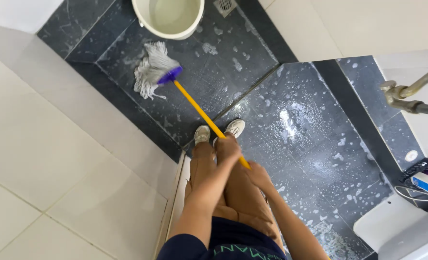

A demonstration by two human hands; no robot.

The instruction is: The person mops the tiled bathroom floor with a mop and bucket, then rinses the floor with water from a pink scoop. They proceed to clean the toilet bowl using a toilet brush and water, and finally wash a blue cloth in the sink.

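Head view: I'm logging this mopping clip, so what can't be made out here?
- Bucket: far rim cut off by the top edge.
- Mop handle: upper end hidden under left hand and right hand.
- White fixture: cut off at the bottom right corner.
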